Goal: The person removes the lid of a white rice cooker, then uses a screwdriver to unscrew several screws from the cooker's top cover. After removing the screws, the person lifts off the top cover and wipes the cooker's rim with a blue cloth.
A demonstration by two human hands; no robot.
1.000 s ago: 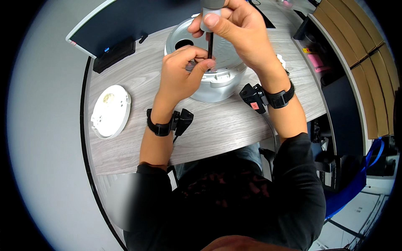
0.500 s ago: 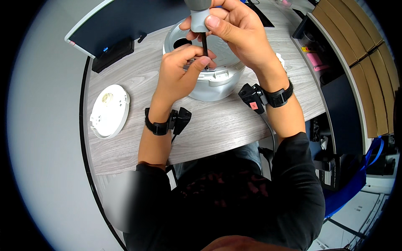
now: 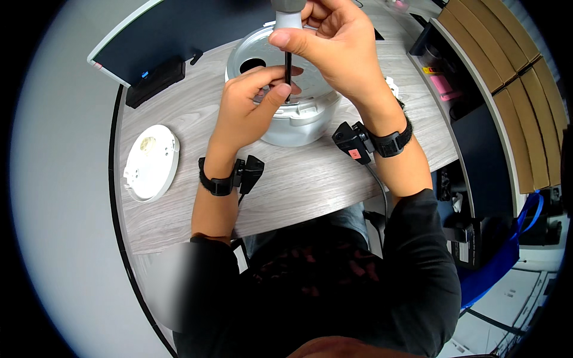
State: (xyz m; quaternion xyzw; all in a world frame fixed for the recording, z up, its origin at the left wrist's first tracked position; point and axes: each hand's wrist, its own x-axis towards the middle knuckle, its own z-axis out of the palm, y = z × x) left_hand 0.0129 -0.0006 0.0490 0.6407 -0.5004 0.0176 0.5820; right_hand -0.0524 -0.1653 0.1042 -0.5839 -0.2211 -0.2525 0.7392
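A screwdriver (image 3: 289,21) with a grey handle and thin black shaft stands nearly upright at the top of the view. My right hand (image 3: 338,52) is closed on its handle, thumb laid across the front; the handle's top is cut off by the picture edge. Lower down, my left hand (image 3: 248,102) pinches the shaft near its tip with thumb and fingers. The tip meets the near rim of a white, round appliance body (image 3: 298,132), next to a latch-like part. Its pale top has a dark round hole, and my hands cover part of it. Any screw there is hidden.
A white round cover (image 3: 152,162) lies on the wood-grain table (image 3: 298,191) at the left. A monitor (image 3: 185,39) and a black box (image 3: 156,82) stand behind. At the right are a shelf with a pink item (image 3: 443,85) and cardboard boxes (image 3: 525,119).
My right thumb has shifted left across the screwdriver handle, and the hand has turned with it. The left hand keeps its place at the shaft. The whole view has shifted slightly.
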